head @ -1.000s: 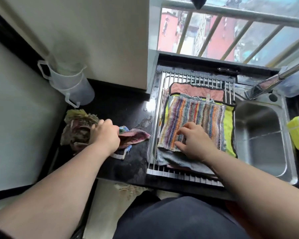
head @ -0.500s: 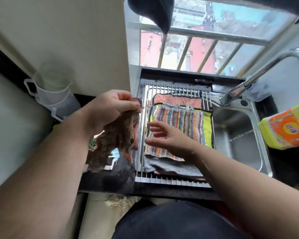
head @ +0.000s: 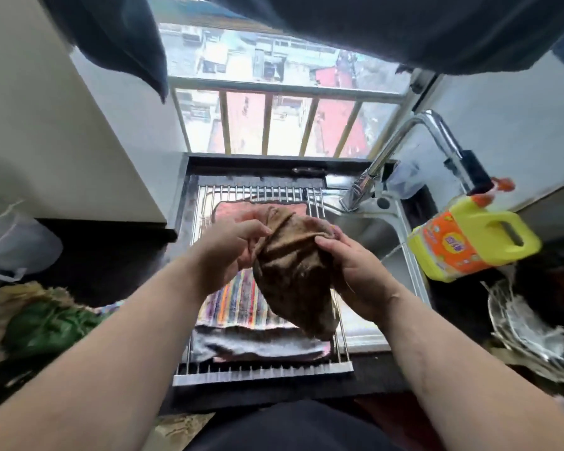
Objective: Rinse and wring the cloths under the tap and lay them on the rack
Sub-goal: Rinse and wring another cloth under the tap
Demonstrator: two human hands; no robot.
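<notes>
Black countertop (head: 111, 262) runs nearest, with a crumpled pile of waiting cloths (head: 46, 320) at its left. Over the wire rack (head: 261, 374), where the grey cloth (head: 258, 348) and striped cloth (head: 238, 301) lie flat, the brown cloth (head: 293, 275) has just come up off the counter. It hangs limp and bunched. The left hand (head: 232, 252) pinches its top edge, and the right hand (head: 355, 271), newly lifted from the striped one, grips the other side. Rinsing looks next, at the chrome tap (head: 404, 148) beyond.

Daylight comes through a window (head: 274, 70) behind the black tabletop (head: 105, 255). It is barred by a metal railing (head: 267, 125), with red and grey buildings beyond. A pale wall (head: 46, 125) stands at the left, and a second wall (head: 518, 131) at the right. Dark fabric (head: 118, 37) hangs across the top.
</notes>
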